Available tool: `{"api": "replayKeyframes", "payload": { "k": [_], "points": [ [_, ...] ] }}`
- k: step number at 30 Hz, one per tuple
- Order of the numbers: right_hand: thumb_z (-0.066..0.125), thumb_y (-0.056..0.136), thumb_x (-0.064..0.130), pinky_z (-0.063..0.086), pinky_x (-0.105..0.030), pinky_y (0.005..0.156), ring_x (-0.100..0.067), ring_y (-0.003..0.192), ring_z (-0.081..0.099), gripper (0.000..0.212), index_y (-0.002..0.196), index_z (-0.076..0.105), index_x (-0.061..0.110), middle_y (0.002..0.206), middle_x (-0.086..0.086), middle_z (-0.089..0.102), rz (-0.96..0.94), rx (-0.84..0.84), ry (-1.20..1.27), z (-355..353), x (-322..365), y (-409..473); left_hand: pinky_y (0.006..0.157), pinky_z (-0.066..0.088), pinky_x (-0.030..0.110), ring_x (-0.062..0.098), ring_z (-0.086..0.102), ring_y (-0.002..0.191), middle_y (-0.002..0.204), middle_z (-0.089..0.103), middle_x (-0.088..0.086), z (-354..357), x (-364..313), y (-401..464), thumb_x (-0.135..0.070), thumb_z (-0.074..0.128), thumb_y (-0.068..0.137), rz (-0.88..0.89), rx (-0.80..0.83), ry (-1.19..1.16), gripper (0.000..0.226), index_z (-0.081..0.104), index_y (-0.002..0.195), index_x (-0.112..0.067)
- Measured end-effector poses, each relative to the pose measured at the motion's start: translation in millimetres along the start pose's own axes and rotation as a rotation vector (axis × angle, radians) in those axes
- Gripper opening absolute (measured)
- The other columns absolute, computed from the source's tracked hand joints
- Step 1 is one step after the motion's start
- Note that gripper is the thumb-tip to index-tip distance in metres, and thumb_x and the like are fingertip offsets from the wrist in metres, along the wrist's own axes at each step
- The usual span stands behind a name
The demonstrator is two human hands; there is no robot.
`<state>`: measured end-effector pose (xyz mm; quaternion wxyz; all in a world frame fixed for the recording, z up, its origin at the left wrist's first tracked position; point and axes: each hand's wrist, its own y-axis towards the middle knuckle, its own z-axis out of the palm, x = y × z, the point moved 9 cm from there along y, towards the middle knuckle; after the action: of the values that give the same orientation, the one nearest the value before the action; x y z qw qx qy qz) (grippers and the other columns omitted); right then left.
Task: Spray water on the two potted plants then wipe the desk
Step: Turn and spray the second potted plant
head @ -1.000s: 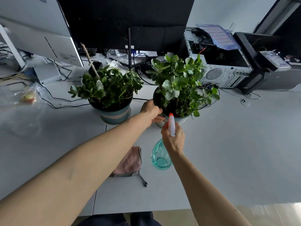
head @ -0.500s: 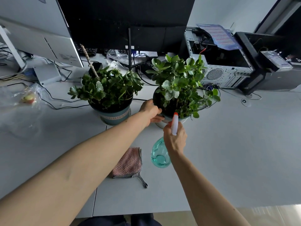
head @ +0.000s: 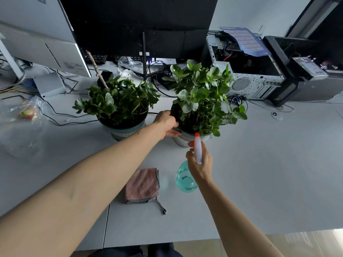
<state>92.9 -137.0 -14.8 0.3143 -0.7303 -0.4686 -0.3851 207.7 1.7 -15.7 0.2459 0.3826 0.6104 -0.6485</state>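
Observation:
Two leafy potted plants stand side by side on the white desk (head: 259, 164). My left hand (head: 166, 123) grips the near-left rim of the right potted plant (head: 200, 97). The left potted plant (head: 118, 101) has a dry stick rising from it. My right hand (head: 200, 162) holds a spray bottle (head: 185, 179) with a teal body and a white head; its orange nozzle points at the base of the right plant, just in front of the pot. A pink checked cloth (head: 143, 186) lies flat on the desk, below the plants and left of the bottle.
A large black monitor (head: 141, 25) and a white monitor (head: 40, 43) stand behind the plants, with cables around them. An open computer case (head: 246, 71) sits at the back right. A clear plastic bag (head: 24, 112) lies at the left.
My right hand has lifted the spray bottle and carried it forward and right, closer to the right plant. My left hand stays on that pot's rim.

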Motion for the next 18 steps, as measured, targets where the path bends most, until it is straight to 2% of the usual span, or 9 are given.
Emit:
{"api": "replayKeyframes", "payload": {
  "k": [4,7,10,12,15,17,18],
  "points": [
    [0.052,0.068,0.017,0.049,-0.037,0.076,-0.028,0.086,0.061,0.039,0.106,0.063,0.014,0.097,-0.008,0.067,-0.086,0.026,-0.021,-16.9,-8.7,4.7,0.063,0.057,0.032,0.031,0.07,0.073,0.109,0.066,0.019,-4.7,-10.0,0.2,0.01,0.039,0.089,0.012,0.02,0.14,0.05,0.05,0.13,-0.016],
    [0.054,0.069,0.011,0.047,-0.035,0.074,-0.027,0.085,0.057,0.043,0.11,0.064,0.003,0.096,-0.011,0.062,-0.266,0.104,-0.098,-22.6,-4.3,7.6,0.061,0.055,0.031,0.033,0.072,0.081,0.112,0.066,0.017,-7.4,-18.0,2.9,0.008,0.035,0.088,0.034,0.013,0.282,0.053,0.05,0.132,-0.017],
    [0.056,0.066,0.006,0.044,-0.035,0.084,-0.023,0.102,0.051,0.048,0.114,0.063,-0.001,0.109,-0.014,0.054,-0.349,0.162,-0.144,-28.1,-6.3,11.7,0.067,0.058,0.034,0.035,0.073,0.085,0.109,0.066,0.016,-11.3,-27.1,5.9,0.005,0.032,0.088,0.067,-0.026,0.397,0.05,0.053,0.127,-0.018],
    [0.057,0.067,0.012,0.038,-0.038,0.092,-0.026,0.115,0.043,0.051,0.115,0.064,-0.003,0.114,-0.022,0.054,-0.363,0.187,-0.176,-32.7,-8.3,16.2,0.072,0.059,0.037,0.033,0.073,0.08,0.105,0.066,0.013,-13.9,-31.9,8.8,0.004,0.032,0.087,0.087,-0.062,0.445,0.053,0.053,0.128,-0.022],
    [0.049,0.07,0.035,0.042,-0.042,0.087,-0.041,0.114,0.045,0.059,0.115,0.065,0.0,0.117,-0.028,0.053,-0.386,0.265,-0.223,-34.1,-7.0,17.8,0.063,0.059,0.032,0.026,0.073,0.069,0.107,0.068,0.008,-20.0,-36.9,13.2,0.0,0.033,0.084,0.119,-0.153,0.476,0.057,0.053,0.131,-0.026],
    [0.051,0.07,0.032,0.046,-0.048,0.084,-0.047,0.11,0.047,0.056,0.115,0.066,0.003,0.114,-0.026,0.054,-0.399,0.31,-0.232,-32.9,-4.6,18.2,0.064,0.06,0.034,0.027,0.073,0.075,0.115,0.066,0.003,-24.5,-36.6,14.5,-0.005,0.037,0.085,0.158,-0.215,0.466,0.057,0.051,0.134,-0.031],
    [0.053,0.07,0.028,0.049,-0.05,0.084,-0.048,0.106,0.049,0.053,0.115,0.066,0.004,0.11,-0.023,0.055,-0.397,0.326,-0.231,-32.5,-3.7,18.6,0.07,0.061,0.037,0.029,0.072,0.082,0.117,0.064,0.001,-26.2,-35.5,13.8,-0.009,0.04,0.087,0.186,-0.239,0.444,0.055,0.051,0.135,-0.033]
  ]
}}
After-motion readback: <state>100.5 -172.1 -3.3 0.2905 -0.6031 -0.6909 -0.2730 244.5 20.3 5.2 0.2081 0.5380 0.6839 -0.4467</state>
